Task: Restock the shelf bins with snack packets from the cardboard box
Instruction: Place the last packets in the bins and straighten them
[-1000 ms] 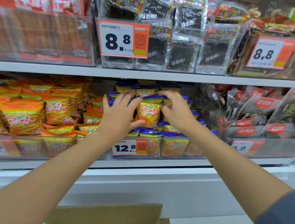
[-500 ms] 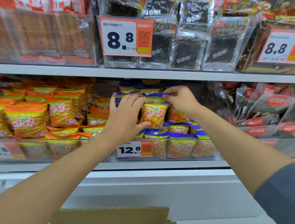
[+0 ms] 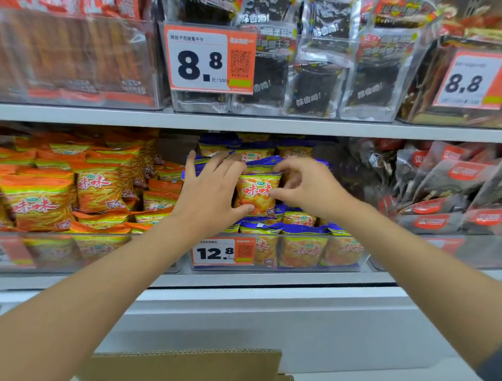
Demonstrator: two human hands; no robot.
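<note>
The snack packet (image 3: 257,193) stood upright atop the pile in the middle shelf bin (image 3: 343,253), the left hand (image 3: 211,199) clasping its left side, thumb hooked beneath, the right hand (image 3: 306,189) pinching its right edge, above the near cardboard box (image 3: 183,373).

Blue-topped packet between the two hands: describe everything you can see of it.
The blue-topped packet is a small, glossy, puffed pouch: blue crimped top band, yellow-orange front with red characters. It stands upright, facing out, atop like packets in the clear bin tagged 12.8. The left hand grips its left edge, thumb under the lower corner; the right hand pinches its right edge.
</note>
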